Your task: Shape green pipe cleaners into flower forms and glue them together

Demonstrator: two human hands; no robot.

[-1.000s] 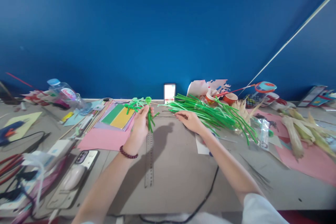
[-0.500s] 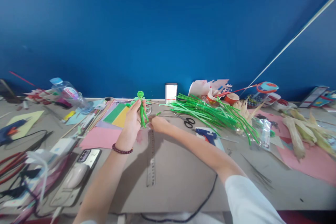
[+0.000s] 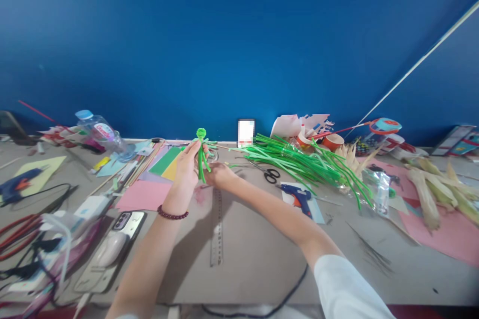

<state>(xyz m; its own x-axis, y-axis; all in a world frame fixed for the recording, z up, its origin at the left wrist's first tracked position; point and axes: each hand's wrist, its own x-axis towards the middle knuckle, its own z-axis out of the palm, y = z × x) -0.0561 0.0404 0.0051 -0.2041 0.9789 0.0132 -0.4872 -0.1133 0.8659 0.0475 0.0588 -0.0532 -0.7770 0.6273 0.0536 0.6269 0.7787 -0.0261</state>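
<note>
My left hand [image 3: 187, 162] is closed round a green pipe-cleaner figure [image 3: 201, 134], which has a curled top and several stems hanging down. My right hand [image 3: 219, 175] is beside the lower ends of the stems, its fingers bent; whether they hold anything is hidden. A clear ruler [image 3: 216, 229] lies on the table under my right hand. To the right, black scissors [image 3: 271, 175] lie by a big pile of green pipe cleaners [image 3: 310, 162].
A blue glue gun [image 3: 299, 197] lies right of centre, with corn husks [image 3: 430, 189] farther right. On the left are pink paper [image 3: 144, 195], a phone [image 3: 92, 269] with a mouse on it, a bottle [image 3: 101, 132] and cables.
My right hand has moved slightly left, closer to the green stems. My left hand still holds the figure. The whole view has shifted a little.
</note>
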